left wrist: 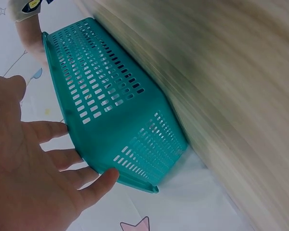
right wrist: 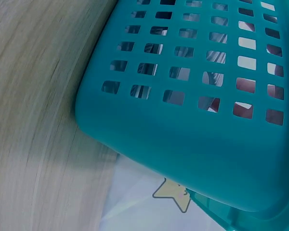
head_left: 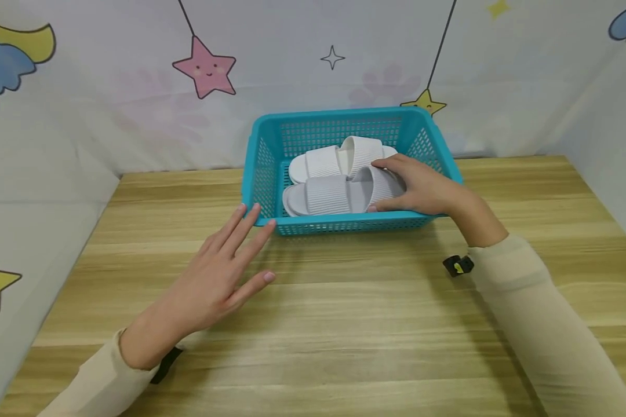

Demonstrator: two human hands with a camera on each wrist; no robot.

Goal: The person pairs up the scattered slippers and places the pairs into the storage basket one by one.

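A turquoise plastic basket (head_left: 344, 218) with perforated sides stands at the back of the table. Inside lie white slippers (head_left: 323, 162) along the far side and grey slippers (head_left: 327, 196) along the near side, all with ribbed straps. My right hand (head_left: 419, 185) reaches over the front right rim and holds the right end of the grey slippers, thumb in front and fingers behind. In the right wrist view the basket wall mostly hides that hand. My left hand (head_left: 216, 278) is spread at the front left corner, its fingertips (left wrist: 108, 177) by the rim; contact is hard to tell.
The wood-grain table (head_left: 344, 324) runs forward from the basket. Behind it hangs a pale cloth (head_left: 287, 52) printed with stars and clouds, close to the basket's back. Small dark devices, such as the one by the right wrist (head_left: 458, 266), sit under both sleeves.
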